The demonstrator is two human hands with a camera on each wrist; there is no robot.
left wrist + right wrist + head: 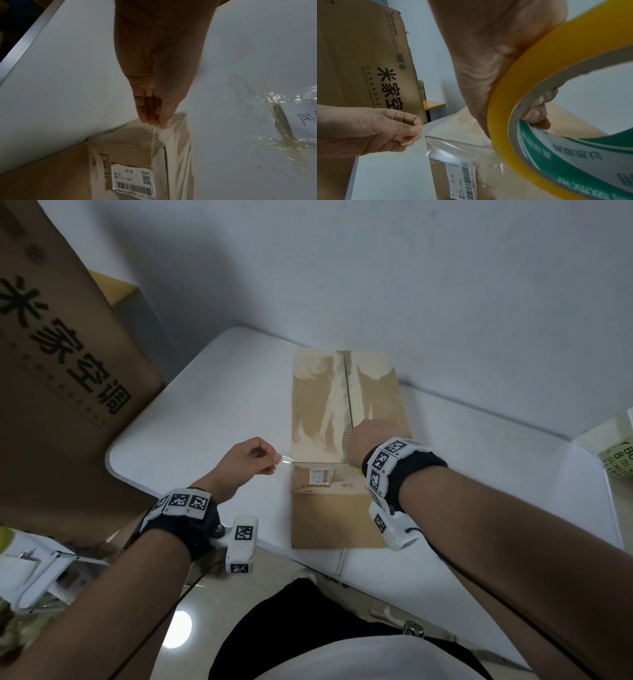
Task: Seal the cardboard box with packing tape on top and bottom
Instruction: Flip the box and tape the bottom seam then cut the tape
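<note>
A long brown cardboard box [322, 405] lies on the white table [212, 392], its top seam running away from me and a white barcode label [320, 476] on its near end. My left hand [251, 458] pinches the free end of clear packing tape [161, 129] just left of the box's near top edge. My right hand [371, 440] rests over the box top and grips a yellow tape roll [530, 94], fingers [537, 116] hooked through its core. The clear strip [453, 147] spans the box's near edge between both hands.
A large printed cardboard carton [61, 364] stands at the left, close to the table. A crumpled clear tape scrap and a paper sheet [295, 121] lie on the table in the left wrist view. A green-printed box [616, 457] sits at the right edge. The wall stands behind.
</note>
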